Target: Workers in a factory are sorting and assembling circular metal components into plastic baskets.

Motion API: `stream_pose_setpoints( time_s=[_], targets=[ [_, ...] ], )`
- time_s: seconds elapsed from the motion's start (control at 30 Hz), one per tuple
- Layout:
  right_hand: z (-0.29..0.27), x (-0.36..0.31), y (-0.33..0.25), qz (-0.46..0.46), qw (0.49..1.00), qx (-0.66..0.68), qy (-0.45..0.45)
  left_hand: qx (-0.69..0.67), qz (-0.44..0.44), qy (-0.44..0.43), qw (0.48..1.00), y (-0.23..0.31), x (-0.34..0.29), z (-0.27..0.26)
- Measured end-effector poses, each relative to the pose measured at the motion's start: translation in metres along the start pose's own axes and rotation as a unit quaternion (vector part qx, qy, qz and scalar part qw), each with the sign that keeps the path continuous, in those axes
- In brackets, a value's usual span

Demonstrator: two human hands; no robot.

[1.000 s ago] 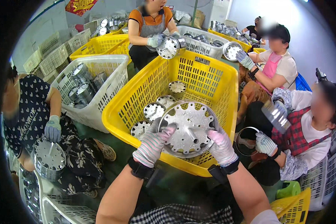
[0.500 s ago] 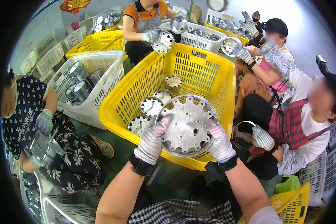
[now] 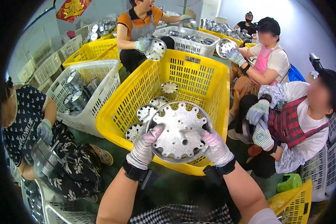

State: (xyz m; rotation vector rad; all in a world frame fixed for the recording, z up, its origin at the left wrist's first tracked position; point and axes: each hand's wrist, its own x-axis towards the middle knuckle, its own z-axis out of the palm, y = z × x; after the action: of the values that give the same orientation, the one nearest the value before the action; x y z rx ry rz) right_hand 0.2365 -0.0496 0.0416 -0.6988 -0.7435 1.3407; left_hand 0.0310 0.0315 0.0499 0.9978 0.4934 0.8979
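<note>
My left hand [image 3: 143, 149], in a striped knit glove, grips the left rim of a round silvery metal part [image 3: 170, 136]. My right hand [image 3: 217, 149], gloved alike, is closed on its right rim. The part is a ring with a scalloped, hole-dotted plate inside and a short tube standing out from the plate. It is tilted with the plate toward me, above the near side of a large yellow plastic basket [image 3: 107, 123]. Inside the basket stand several similar metal parts [image 3: 146, 112], along its left side. My fingers behind the rim are hidden.
Co-workers sit around the basket: one at left with a metal part [image 3: 46, 158], one at the far side holding a disc [image 3: 155, 49], others at right. A white basket [image 3: 100, 97] of metal parts stands left. A green stool [image 3: 289, 183] and another yellow basket [image 3: 296, 201] lie lower right.
The metal part in my hands has shifted slightly left and down in the picture and tilted, showing more of its tube. The near right co-worker has brought both hands together on a ring.
</note>
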Motion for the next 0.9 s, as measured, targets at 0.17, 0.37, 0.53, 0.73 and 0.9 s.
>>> stream_pose_setpoints(
  time_s=[0.17, 0.37, 0.53, 0.73, 0.9],
  targets=[
    [-0.022, 0.009, -0.001, -0.106, 0.977, -0.184, 0.032, 0.158, 0.019, 0.063, 0.985, -0.007, 0.006, -0.008],
    [0.0, 0.0, 0.0, -0.277, 0.645, -0.711, -0.028, 0.215, 0.048, 0.144, 0.965, -0.018, 0.01, 0.006],
    [0.032, 0.011, 0.022, 0.105, 0.588, -0.802, -0.02, 0.432, 0.055, 0.146, 0.888, -0.048, 0.006, 0.02],
    [-0.004, 0.012, 0.047, 0.075, 0.742, -0.66, -0.091, 0.503, 0.081, 0.059, 0.858, -0.028, -0.001, 0.011],
    [0.0, 0.001, 0.057, 0.052, 0.769, -0.632, -0.083, 0.566, 0.098, 0.029, 0.818, -0.006, -0.003, -0.008]
  ],
)
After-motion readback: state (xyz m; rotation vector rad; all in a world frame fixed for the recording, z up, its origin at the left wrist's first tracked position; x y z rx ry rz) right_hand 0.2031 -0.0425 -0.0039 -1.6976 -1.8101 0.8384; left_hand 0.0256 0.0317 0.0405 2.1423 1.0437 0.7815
